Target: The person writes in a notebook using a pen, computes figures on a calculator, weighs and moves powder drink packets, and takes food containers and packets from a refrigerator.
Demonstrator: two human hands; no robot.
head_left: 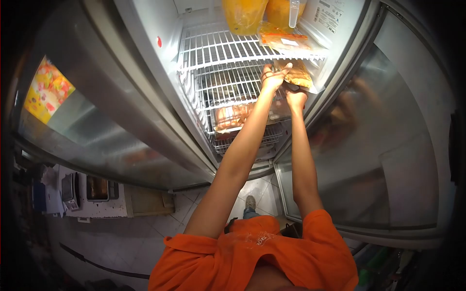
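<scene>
Both my arms reach into an open upright fridge, to the right end of the wire shelf below the top one. A flat clear plastic bag of orange-brown food (297, 76) is between my hands there. My left hand (274, 78) grips the bag's left edge, thumb over its top side. Under the bag's near edge is my right hand (296, 98), with its fingers mostly hidden and something small and dark beside them. Just above sits the upper wire shelf (213, 48), carrying another flat bag with orange contents (286, 41).
Yellow-orange filled containers (245, 17) stand on the upper shelf. Lower down lies a wrapped package of reddish-brown food (233, 116). Open steel doors flank me, the left door (121, 140) and the right door (369, 145). A white counter (116, 201) with a tray is at lower left.
</scene>
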